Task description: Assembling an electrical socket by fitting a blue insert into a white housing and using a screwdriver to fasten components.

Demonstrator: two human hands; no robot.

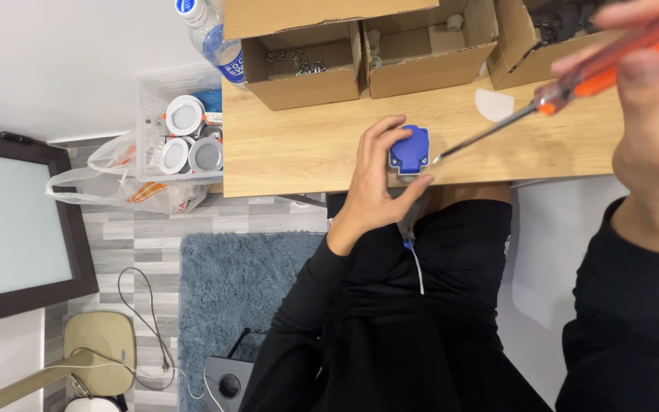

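My left hand (pixel 371 183) grips a blue socket housing (pixel 409 149) at the near edge of the wooden table (pixel 299 145), thumb below and fingers curled over its left side. My right hand (pixel 654 114), raised close to the camera at the right, is closed on an orange-handled screwdriver (pixel 573 84). The screwdriver's metal shaft slants down to the left, and its tip sits just right of the socket, close to its edge. A small white disc (pixel 493 104) lies on the table behind the shaft.
Three open cardboard boxes (pixel 303 65) line the table's far side; one holds screws. A clear bin (pixel 181 126) with round lamp parts and a water bottle (pixel 211 34) stand left of the table. Below are a plastic bag (pixel 127 191), grey rug (pixel 230 290) and cables.
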